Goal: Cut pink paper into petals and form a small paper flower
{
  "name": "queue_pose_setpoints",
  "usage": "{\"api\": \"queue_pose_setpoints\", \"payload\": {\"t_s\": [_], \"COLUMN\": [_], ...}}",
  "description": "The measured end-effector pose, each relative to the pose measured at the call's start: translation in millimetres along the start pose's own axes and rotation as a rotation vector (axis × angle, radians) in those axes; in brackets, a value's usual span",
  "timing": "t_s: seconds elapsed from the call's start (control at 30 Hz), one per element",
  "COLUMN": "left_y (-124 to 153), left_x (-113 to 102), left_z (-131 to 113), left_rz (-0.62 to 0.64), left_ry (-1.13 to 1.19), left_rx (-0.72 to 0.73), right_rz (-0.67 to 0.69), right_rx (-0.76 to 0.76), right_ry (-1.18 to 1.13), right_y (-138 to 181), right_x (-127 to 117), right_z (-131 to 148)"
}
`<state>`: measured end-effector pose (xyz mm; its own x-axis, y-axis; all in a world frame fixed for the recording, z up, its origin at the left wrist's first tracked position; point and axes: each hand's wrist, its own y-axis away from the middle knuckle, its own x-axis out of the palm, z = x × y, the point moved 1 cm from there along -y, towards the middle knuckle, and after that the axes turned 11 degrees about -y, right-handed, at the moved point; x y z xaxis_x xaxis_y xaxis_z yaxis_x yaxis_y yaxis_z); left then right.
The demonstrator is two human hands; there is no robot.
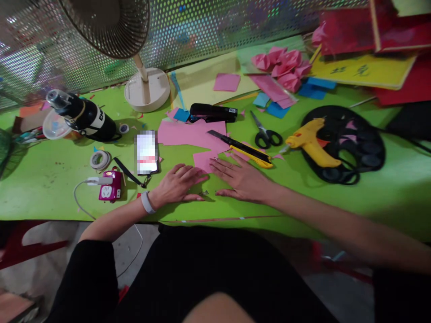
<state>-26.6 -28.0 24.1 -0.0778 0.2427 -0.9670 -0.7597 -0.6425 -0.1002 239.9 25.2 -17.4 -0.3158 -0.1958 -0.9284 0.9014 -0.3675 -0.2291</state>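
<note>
My left hand (178, 183) lies low on the green table, its fingers stretched toward the edge of a small pink paper (201, 160). Opposite it, my right hand (240, 177) rests flat with the fingers spread, the fingertips touching the same paper. Just beyond the right fingers lies a yellow box cutter (249, 153) with its blade out. Behind it are larger pink sheets (191, 135), a black stapler (213, 112) and black-handled scissors (266, 134). A lit phone (147, 152) is left of my left hand.
At the right a yellow glue gun (313, 143) lies on a black palette (367, 152). Pink paper flowers (286, 65) sit at the back. On the left are a fan (147, 92), a black bottle (90, 117), a tape roll (100, 159) and a pink power adapter (111, 186) with a cable.
</note>
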Motion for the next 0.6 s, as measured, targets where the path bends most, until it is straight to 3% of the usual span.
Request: {"api": "queue_pose_setpoints", "payload": {"t_s": [0.27,0.6], "left_y": [0,7], "left_x": [3,5], "left_z": [0,4], "left_rz": [0.030,-0.007], "left_ry": [-0.030,-0.005], "left_rx": [0.008,-0.010], "right_rz": [0.013,-0.137], "right_rx": [-0.039,0.098], "right_ry": [0.047,0.144], "right_y": [-12,33], "right_x": [-8,-29], "right_z": [9,3]}}
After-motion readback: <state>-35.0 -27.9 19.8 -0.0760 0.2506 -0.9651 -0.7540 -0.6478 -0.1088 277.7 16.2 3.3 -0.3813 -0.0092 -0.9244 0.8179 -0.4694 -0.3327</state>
